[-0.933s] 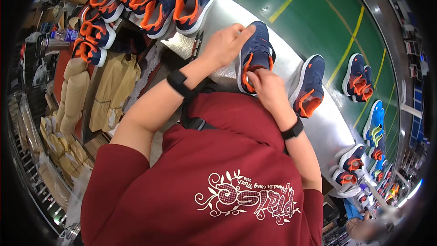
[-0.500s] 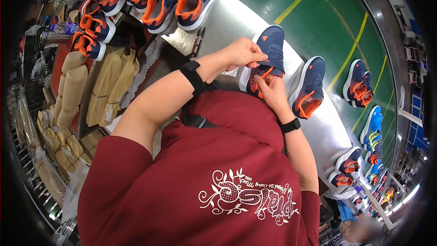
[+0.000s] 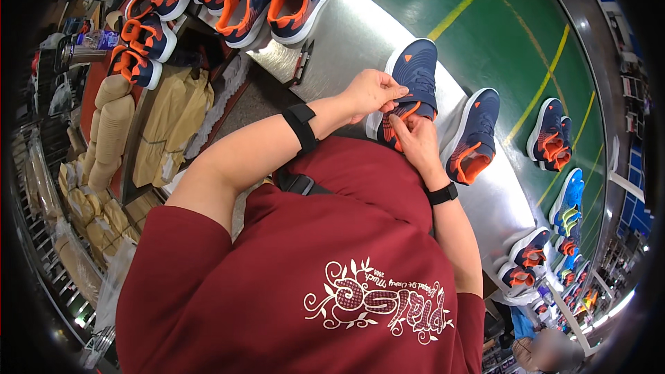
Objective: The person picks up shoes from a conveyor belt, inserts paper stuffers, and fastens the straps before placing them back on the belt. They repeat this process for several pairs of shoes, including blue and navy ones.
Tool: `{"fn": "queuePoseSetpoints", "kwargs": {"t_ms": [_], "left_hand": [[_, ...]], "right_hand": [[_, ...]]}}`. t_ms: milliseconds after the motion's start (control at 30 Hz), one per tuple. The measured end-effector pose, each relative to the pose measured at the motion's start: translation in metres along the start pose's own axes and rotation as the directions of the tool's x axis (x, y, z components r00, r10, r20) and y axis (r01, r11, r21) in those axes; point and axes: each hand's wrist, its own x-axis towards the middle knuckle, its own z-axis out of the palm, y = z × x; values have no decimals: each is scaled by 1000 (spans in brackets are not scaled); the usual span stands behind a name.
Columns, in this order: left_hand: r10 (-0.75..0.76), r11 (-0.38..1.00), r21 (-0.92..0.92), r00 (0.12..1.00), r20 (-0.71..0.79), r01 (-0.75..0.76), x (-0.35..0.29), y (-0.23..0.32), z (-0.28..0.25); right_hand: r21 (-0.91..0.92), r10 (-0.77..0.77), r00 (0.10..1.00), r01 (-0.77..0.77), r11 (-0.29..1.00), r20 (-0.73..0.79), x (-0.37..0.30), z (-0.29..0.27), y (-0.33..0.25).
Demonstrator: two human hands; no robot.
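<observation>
A navy sneaker with orange lining and white sole (image 3: 418, 62) lies on the metal bench (image 3: 350, 31), its toe pointing away from me. My left hand (image 3: 376, 95) is closed in a pinch at the left edge of the strap across its instep. At the shoe's opening, my right hand (image 3: 418, 140) has thumb and fingers closed on the orange-lined collar or tongue; the fingertips are partly hidden. A second navy sneaker (image 3: 478, 128) rests just to the right, apart from my hands.
Several navy and orange sneakers (image 3: 299, 3) crowd the bench's far left. A dark pen-like tool (image 3: 302, 62) lies near them. Beyond the bench, a green surface with yellow lines (image 3: 478, 24) carries more shoes (image 3: 549, 133). Brown paper stuffing (image 3: 170, 125) is at left; another person (image 3: 547, 353) appears lower right.
Both hands keep their hold on the sneaker, with the left shifted slightly right. The whole view has moved a little, so the bench and shoes sit slightly lower and farther right.
</observation>
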Motion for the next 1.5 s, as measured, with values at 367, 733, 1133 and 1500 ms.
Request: {"fn": "queuePoseSetpoints", "kwargs": {"t_ms": [367,733,1133,1500], "left_hand": [[307,861,480,925,-224,-169,0,-23,3],[738,401,746,670,81,-532,-23,-15,0],[564,483,825,825,-36,-294,-29,-26,17],[568,476,760,814,119,-443,-2,-30,121]], "right_hand": [[-68,-23,1000,24,997,16,1,0,-8],[-122,-226,974,226,966,18,4,11,-19],[213,96,634,110,971,-767,-77,-111,59],[-295,-74,515,-361,885,-854,-72,-117,209]]}}
